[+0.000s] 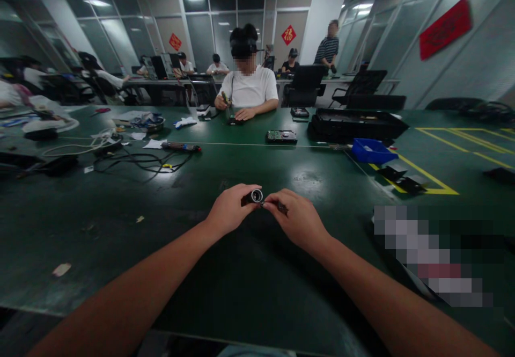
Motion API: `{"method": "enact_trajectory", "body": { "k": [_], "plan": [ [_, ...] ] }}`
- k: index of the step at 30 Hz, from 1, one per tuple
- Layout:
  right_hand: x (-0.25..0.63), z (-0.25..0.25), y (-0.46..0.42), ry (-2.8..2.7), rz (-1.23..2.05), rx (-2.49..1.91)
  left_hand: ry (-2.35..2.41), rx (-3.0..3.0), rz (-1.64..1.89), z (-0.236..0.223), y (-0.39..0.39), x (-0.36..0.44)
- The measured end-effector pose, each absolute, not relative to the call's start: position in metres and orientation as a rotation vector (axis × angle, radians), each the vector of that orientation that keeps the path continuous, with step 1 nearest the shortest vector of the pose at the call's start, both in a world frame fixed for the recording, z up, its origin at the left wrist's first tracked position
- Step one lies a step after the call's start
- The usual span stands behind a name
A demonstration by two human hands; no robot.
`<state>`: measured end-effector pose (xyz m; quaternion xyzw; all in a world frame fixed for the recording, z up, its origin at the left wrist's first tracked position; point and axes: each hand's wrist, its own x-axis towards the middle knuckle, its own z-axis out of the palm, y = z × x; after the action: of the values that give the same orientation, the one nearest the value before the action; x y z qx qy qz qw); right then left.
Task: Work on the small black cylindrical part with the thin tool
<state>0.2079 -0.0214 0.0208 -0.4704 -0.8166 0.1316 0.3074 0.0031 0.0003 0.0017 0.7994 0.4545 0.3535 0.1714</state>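
My left hand (229, 208) is closed around a black tube that looks like a flashlight body (256, 196). Its round, silver-rimmed end faces me and seems hollow. Just to its right, my right hand (301, 216) pinches a small dark piece (282, 208) between thumb and fingers. The tip of that piece comes close to the tube's rim; whether the two touch I cannot tell. Both hands are above the green table (193, 271), and the fingers hide much of what they hold.
Across the table a person in a white shirt (249, 88) works with a green-handled tool. Hard drives (281, 136), a black case (358, 123) and a blue bin (373, 151) are at the right. Cables (140, 161) and an electric screwdriver (181, 147) are at the left.
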Motion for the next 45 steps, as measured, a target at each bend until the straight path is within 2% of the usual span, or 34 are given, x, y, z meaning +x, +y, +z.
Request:
{"method": "enact_trajectory", "body": {
  "k": [6,11,29,38,45],
  "plan": [
    [0.206,0.018,-0.023,-2.118,0.276,-1.138,1.129,2.329,0.979,0.004,-0.005,0.007],
    [0.204,0.017,-0.022,-2.061,0.225,-1.214,1.050,2.382,0.964,0.007,-0.007,0.008],
    [0.208,0.027,-0.024,-2.055,0.295,-1.389,1.083,2.518,0.788,0.009,-0.009,0.007],
    [0.215,0.035,-0.031,-1.883,0.338,-1.082,1.177,2.271,1.065,0.001,-0.002,0.002],
    [0.217,0.036,-0.038,-1.806,0.222,-1.082,1.286,2.132,1.113,-0.002,0.002,0.001]
  ]
}}
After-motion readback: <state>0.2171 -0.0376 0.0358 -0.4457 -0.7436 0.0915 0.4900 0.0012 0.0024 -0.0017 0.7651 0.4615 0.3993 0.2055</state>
